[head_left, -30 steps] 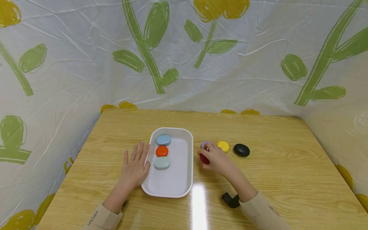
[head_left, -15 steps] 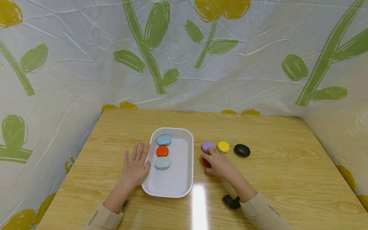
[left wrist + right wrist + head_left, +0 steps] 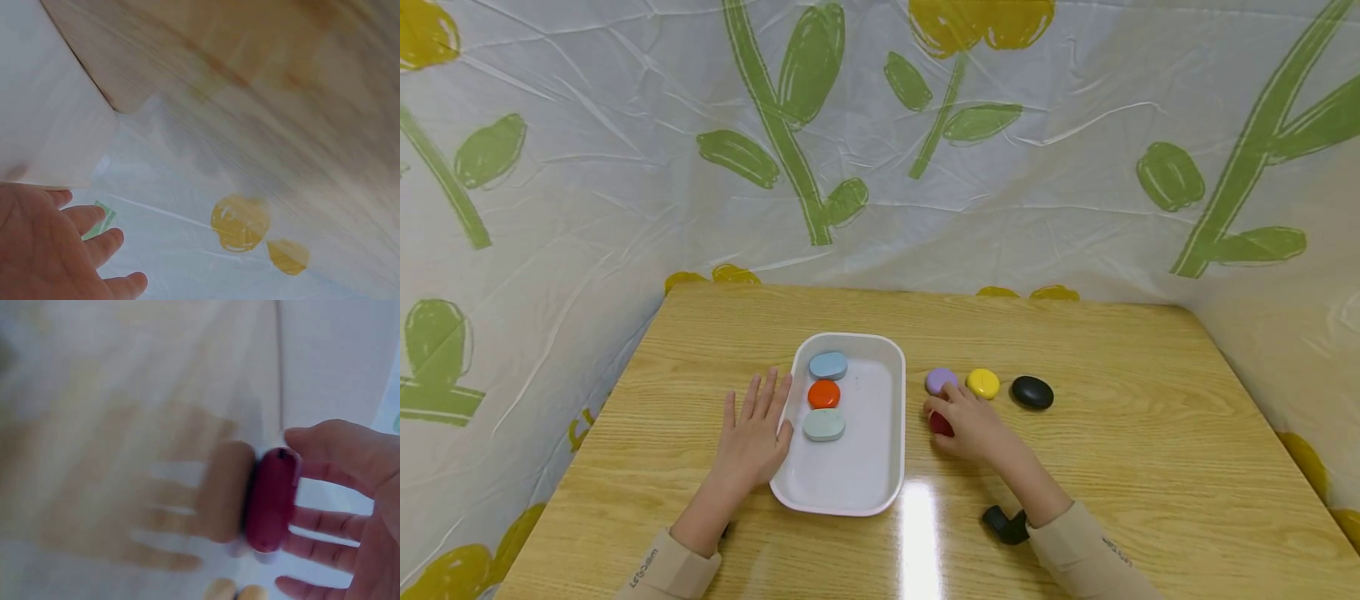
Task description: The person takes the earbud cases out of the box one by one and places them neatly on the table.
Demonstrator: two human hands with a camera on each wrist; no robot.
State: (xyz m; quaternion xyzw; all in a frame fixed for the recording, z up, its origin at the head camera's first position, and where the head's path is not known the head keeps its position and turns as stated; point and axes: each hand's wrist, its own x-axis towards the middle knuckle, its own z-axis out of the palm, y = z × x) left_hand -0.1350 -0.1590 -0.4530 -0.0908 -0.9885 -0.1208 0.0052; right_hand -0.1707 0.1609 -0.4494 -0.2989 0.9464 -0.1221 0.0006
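In the head view my right hand (image 3: 970,427) curls its fingers and thumb around a dark red rounded pebble-shaped piece (image 3: 941,424) on the table, right of a white tray (image 3: 847,509). In the right wrist view this red piece (image 3: 273,500) lies between the thumb and the fingers, just above its reflection in the tabletop. My left hand (image 3: 751,448) lies with straight, spread fingers against the tray's left side. Inside the tray a light blue piece (image 3: 828,365), an orange-red piece (image 3: 823,394) and a pale green piece (image 3: 824,424) form a column.
Beyond my right hand a purple piece (image 3: 941,381), a yellow piece (image 3: 982,383) and a black oval piece (image 3: 1032,392) lie in a row. Below my right wrist a black object (image 3: 1004,525) shows partly. A flower-printed sheet (image 3: 1000,208) hangs behind the wooden table (image 3: 1120,467).
My right hand has shifted slightly right and toward me with the red piece, uncovering the purple piece. My left hand and the tray have stayed put.
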